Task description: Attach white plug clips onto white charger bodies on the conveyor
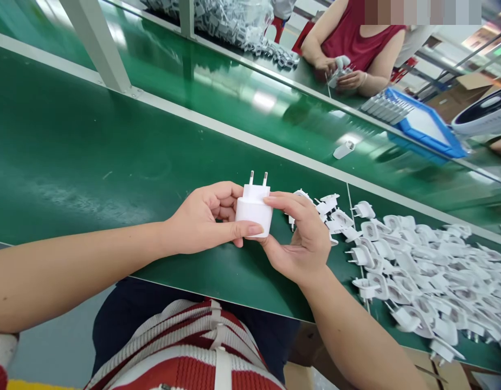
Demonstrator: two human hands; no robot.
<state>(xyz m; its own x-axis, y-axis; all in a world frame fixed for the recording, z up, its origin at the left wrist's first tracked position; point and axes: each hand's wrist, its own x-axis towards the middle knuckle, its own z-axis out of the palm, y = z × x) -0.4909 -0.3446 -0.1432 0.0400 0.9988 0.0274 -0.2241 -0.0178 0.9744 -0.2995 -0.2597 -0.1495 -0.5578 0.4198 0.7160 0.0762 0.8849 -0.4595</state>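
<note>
A white two-pin plug adapter point(254, 210) is held upright between my hands above the green bench, its metal pins pointing away from me. My left hand point(220, 216) grips it from the left, with the thumb across its lower front. On the other side, my right hand point(301, 233) pinches it, index finger at the upper right corner and thumb at the bottom edge. Just past my right hand, a large pile of white plug casings point(417, 271) spreads over the bench.
A grey post point(98, 46) rises from the pale rail. Behind it runs a shiny green strip carrying one white adapter point(344, 149). Across it, a person in a red top point(362, 43) handles white parts near a blue tray point(429, 122). Bagged parts point(234, 24) lie at the far left.
</note>
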